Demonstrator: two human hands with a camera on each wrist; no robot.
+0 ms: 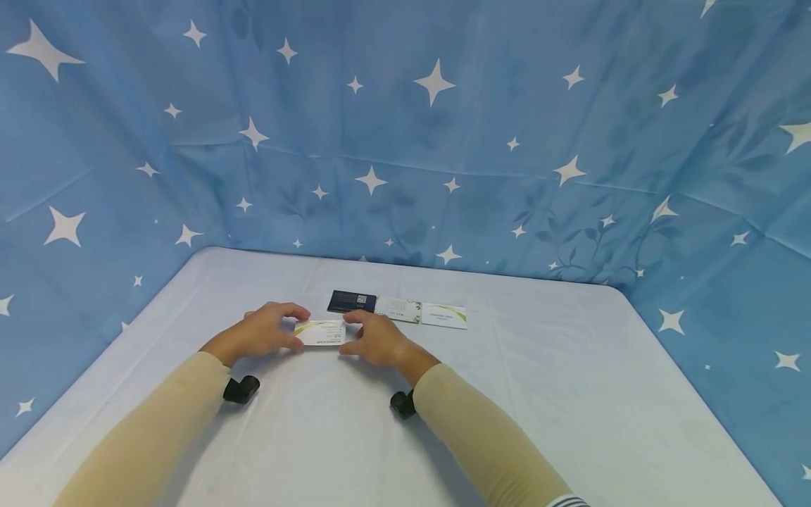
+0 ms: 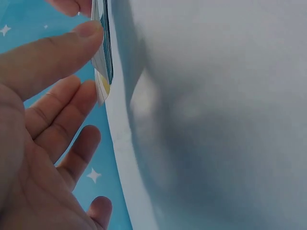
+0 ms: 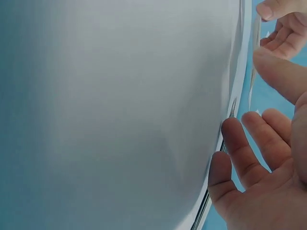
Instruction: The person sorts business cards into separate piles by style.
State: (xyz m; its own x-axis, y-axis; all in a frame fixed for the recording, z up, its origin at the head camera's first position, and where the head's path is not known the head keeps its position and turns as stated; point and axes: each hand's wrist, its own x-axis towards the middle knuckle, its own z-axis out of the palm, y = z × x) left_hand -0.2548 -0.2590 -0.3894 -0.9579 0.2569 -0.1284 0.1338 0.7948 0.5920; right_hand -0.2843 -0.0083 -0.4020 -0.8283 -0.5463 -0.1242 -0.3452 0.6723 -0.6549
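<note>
Both hands hold a small stack of business cards (image 1: pixel 319 333), its top card white with a yellow-green curve, by its two short ends above the table. My left hand (image 1: pixel 265 331) pinches the left end. In the left wrist view, that thumb (image 2: pixel 72 52) presses the near side of the cards (image 2: pixel 106 52), whose edges are slightly fanned, with fingertips behind. The right end is between thumb and fingers of my right hand (image 1: pixel 378 339). From the right wrist, the cards (image 3: pixel 252 84) show edge-on beside the thumb, while the lower fingers (image 3: pixel 240 153) extend loosely.
Just beyond the hands, a row lies on the white table (image 1: pixel 538 394): a dark card (image 1: pixel 348 302), a white card with leafy corners (image 1: pixel 398 308) and a white card with a yellow-green curve (image 1: pixel 443 316). A blue star-patterned curtain (image 1: pixel 405 141) hangs behind.
</note>
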